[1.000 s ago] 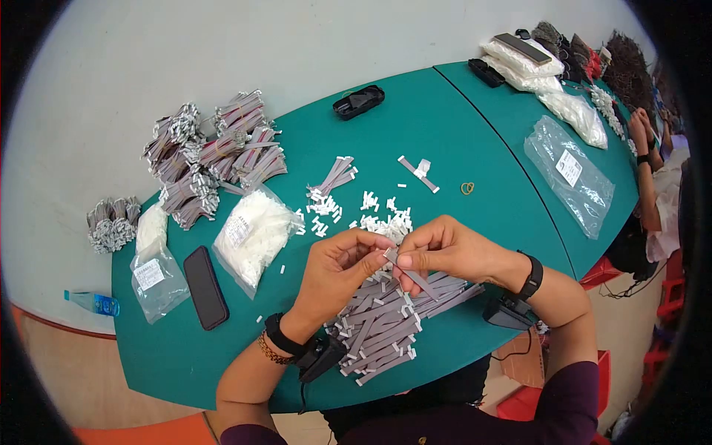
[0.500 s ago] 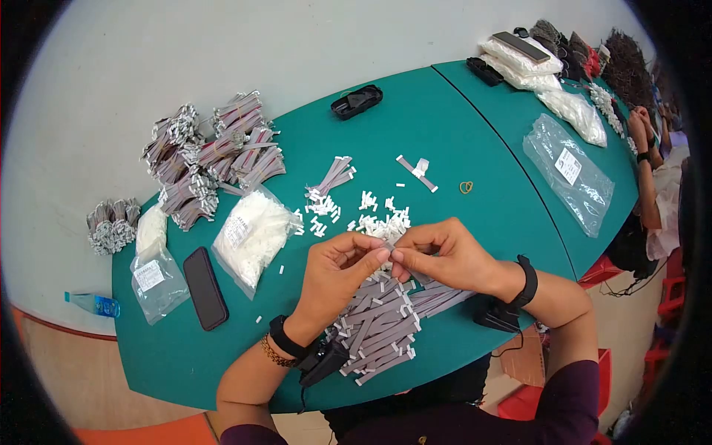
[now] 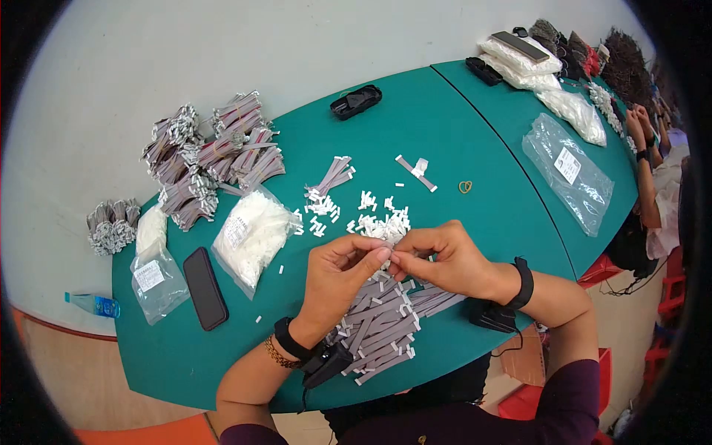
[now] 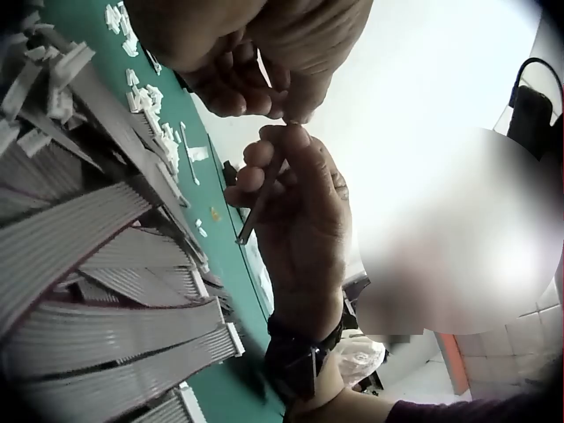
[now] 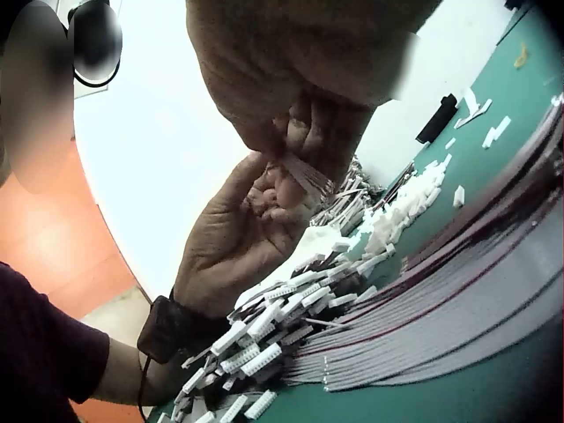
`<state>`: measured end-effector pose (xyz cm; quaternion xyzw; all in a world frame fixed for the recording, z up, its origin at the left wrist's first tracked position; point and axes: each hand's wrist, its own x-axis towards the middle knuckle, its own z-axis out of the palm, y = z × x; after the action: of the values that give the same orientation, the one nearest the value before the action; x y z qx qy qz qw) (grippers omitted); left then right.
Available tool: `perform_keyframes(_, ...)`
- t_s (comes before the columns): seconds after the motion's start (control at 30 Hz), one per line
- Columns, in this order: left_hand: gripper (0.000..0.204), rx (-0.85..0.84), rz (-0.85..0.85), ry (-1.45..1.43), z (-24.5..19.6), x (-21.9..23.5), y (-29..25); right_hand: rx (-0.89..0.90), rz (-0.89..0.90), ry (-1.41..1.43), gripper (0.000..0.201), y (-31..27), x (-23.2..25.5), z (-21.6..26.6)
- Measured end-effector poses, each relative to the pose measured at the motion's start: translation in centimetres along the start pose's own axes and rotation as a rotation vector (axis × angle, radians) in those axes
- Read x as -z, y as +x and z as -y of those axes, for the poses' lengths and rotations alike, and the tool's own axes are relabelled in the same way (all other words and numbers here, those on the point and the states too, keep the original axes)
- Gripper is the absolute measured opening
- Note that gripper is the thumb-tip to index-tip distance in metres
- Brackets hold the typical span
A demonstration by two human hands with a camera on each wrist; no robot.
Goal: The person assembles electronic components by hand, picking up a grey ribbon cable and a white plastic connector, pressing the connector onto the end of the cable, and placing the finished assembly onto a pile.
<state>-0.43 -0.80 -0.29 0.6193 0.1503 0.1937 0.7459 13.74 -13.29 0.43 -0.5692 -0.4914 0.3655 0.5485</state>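
Both hands meet above a heap of grey ribbon cables (image 3: 378,326) with white end connectors. My right hand (image 3: 449,256) pinches a short grey ribbon cable (image 4: 256,204) between thumb and fingers; the cable's free end sticks out below the fingers in the left wrist view. My left hand (image 3: 337,278) pinches at the cable's other end, its thumb tip touching the right fingertips. The fingertips hide whatever lies between them. Loose white connectors (image 3: 386,225) are piled just beyond the hands.
Left of the hands lie a bag of white parts (image 3: 254,233), a phone (image 3: 206,288) and bundled cables (image 3: 222,152). Farther off are a black case (image 3: 356,102), rubber bands (image 3: 465,187) and a clear bag (image 3: 569,174). Another person's hands (image 3: 639,126) are at far right.
The right hand has turned and closed in against the left fingertips, so the cable end seen between them a second ago is now covered. The right wrist has shifted slightly left.
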Motion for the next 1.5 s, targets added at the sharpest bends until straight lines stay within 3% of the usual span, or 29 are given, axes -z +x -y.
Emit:
perform_keyframes(0.77,0.013,-0.038,-0.031,-0.043,0.34,-0.21,-0.22,0.053,-0.032,0.012,0.013,-0.11,-0.41,-0.48)
perform_keyframes(0.97,0.014,0.114,-0.060,-0.222,0.77,-0.12,-0.24,0.089,-0.057,-0.005,0.012,-0.08,-0.63,-0.51)
perform_keyframes(1.5,0.013,-0.021,-0.068,-0.089,0.24,-0.83,-0.29,0.076,-0.028,0.002,0.013,-0.14,-0.55,-0.46)
